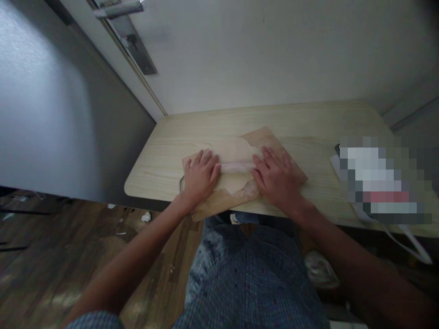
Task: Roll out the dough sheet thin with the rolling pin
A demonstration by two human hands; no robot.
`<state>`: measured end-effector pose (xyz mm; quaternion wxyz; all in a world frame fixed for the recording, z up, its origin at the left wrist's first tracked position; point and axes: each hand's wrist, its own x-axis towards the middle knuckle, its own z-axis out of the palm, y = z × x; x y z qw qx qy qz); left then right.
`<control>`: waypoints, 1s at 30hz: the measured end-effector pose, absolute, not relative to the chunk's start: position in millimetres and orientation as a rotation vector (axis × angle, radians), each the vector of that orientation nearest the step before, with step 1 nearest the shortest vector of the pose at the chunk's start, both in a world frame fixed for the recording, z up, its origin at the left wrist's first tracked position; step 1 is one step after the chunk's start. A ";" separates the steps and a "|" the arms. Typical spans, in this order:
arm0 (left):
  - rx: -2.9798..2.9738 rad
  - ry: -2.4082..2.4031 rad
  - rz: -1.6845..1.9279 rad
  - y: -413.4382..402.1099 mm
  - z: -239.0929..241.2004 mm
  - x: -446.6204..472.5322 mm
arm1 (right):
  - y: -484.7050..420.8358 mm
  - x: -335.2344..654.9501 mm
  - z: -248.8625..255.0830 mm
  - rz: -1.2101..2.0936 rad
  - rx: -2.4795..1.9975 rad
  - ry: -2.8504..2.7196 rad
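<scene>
A wooden board [267,139] lies on the pale table [308,123] near its front edge. A flat sheet of pale dough [231,148] is spread on the board. A light rolling pin [236,167] lies across the dough. My left hand [200,176] presses on the pin's left end with fingers laid over it. My right hand [277,176] presses on its right end, fingers stretched forward and lying flat. The pin's ends are hidden under both palms.
A blurred-out object [384,180] with a white strap or cord [408,237] sits at the table's right. A white door with a metal handle [120,9] stands behind the table. Wooden floor [68,256] with scattered scraps lies to the left.
</scene>
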<state>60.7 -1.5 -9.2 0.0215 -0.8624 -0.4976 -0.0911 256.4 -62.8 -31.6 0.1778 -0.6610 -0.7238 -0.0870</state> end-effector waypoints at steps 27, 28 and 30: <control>-2.562 -1.823 -0.259 45.0 -9.9 79.8 | -4.8 271.6 -18.5 0.002 -1.999 -1.986; -2.560 -1.838 -0.246 46.6 -9.3 80.6 | -2.6 272.4 -18.4 0.011 -2.002 -1.990; -2.545 -1.866 -0.208 49.2 -8.4 82.1 | 0.8 273.8 -18.2 0.017 -2.003 -1.995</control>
